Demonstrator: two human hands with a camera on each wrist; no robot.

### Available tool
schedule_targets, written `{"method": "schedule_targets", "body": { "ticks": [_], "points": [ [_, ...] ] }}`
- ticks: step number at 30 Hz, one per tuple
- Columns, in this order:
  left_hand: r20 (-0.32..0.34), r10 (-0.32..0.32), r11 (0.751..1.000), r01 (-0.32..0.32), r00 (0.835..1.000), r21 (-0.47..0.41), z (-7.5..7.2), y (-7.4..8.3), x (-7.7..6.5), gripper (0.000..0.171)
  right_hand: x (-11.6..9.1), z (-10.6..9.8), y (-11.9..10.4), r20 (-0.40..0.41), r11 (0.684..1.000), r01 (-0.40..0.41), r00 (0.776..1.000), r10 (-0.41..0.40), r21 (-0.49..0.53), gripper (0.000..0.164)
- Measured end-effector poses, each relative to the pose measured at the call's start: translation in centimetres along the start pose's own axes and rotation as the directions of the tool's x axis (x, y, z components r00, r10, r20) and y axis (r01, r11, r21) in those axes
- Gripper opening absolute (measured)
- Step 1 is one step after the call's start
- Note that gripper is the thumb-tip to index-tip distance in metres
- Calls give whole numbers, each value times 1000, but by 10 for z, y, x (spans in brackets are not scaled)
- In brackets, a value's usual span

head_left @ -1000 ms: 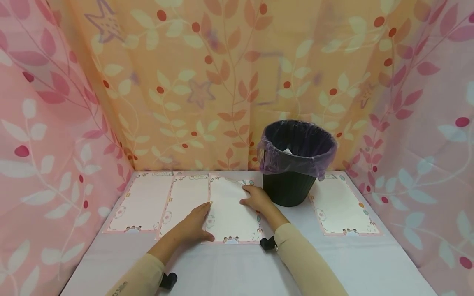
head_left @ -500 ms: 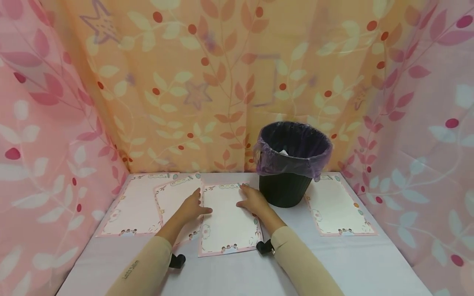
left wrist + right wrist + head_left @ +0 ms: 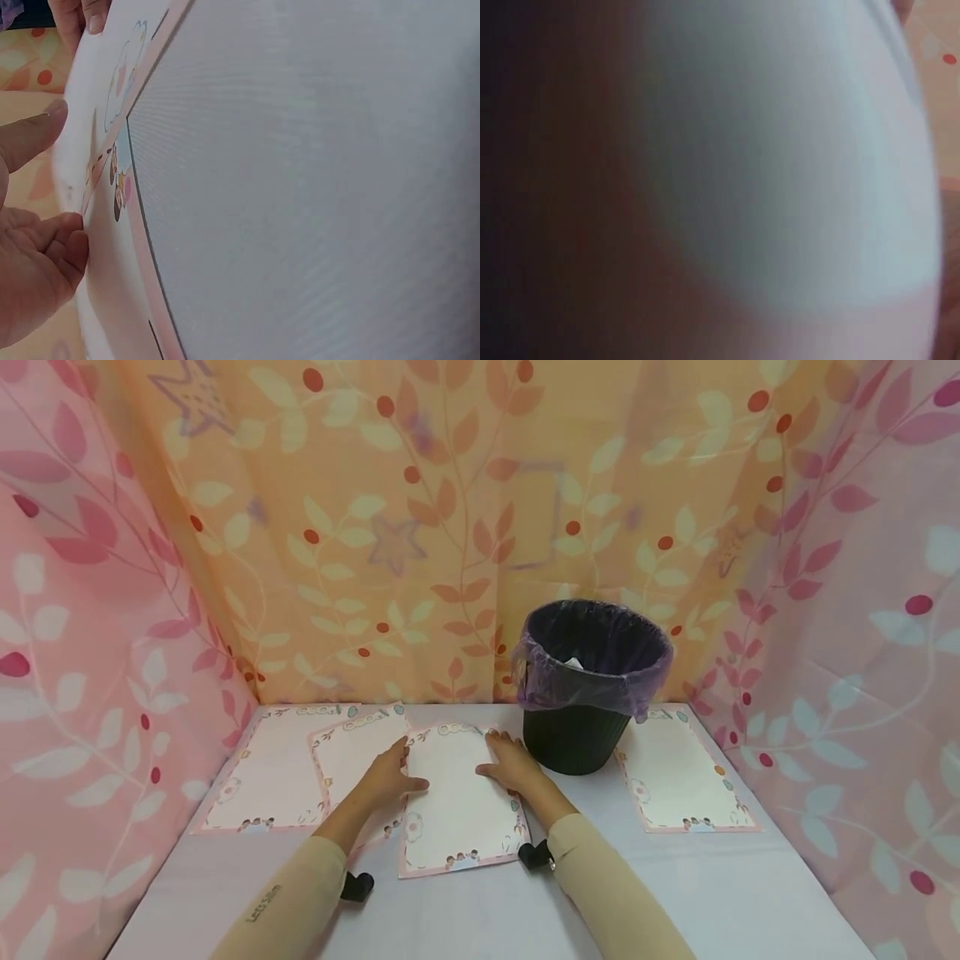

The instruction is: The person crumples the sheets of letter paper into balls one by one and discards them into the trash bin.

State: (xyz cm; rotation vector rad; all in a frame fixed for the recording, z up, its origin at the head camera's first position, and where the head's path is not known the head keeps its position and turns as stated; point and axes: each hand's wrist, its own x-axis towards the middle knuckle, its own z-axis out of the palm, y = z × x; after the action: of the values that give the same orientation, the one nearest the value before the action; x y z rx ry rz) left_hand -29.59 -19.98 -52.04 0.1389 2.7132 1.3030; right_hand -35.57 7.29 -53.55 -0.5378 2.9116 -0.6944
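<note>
A white sheet of paper (image 3: 453, 802) with a pink printed border lies in front of me, turned slightly, its far edge bowed upward. My left hand (image 3: 386, 781) is at its left edge; in the left wrist view the bent fingers (image 3: 64, 244) touch the edge while the thumb (image 3: 34, 139) stands apart. At the upper right edge my right hand (image 3: 517, 766) rests with thumb over the paper and fingers near the far corner. A second bordered sheet (image 3: 348, 756) lies tilted, partly beneath my left hand. The right wrist view is mostly blurred.
Another bordered sheet (image 3: 273, 768) lies at the far left, and one more (image 3: 678, 777) at the right. Between it and my right hand stands a black bin (image 3: 573, 739) with a purple liner bag and something white inside. Patterned curtains (image 3: 450, 527) enclose the white table (image 3: 615, 877).
The middle sheet has slid toward me and turned slightly, while the sheet to its left has become tilted. My left hand has moved up and left; the last half second shows little movement.
</note>
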Motion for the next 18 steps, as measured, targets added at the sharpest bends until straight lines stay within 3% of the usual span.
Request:
{"method": "schedule_targets", "body": {
  "ticks": [4,9,14,18],
  "points": [
    [-39,-5,1000,5,999,-3,-1,-1,3,107,0,0,-5,-81,997,-33,996,38,67,68],
    [-114,-24,1000,22,993,-16,-3,-2,5,104,-4,-1,-11,-200,966,-5,978,58,257,50],
    [-151,-60,996,48,987,-81,-6,-4,3,97,-11,-5,-16,-235,896,60,971,51,441,45],
    [-168,-69,986,41,983,-165,-8,-2,-3,77,-19,-12,-23,-231,840,105,973,25,532,46]
  ]
}}
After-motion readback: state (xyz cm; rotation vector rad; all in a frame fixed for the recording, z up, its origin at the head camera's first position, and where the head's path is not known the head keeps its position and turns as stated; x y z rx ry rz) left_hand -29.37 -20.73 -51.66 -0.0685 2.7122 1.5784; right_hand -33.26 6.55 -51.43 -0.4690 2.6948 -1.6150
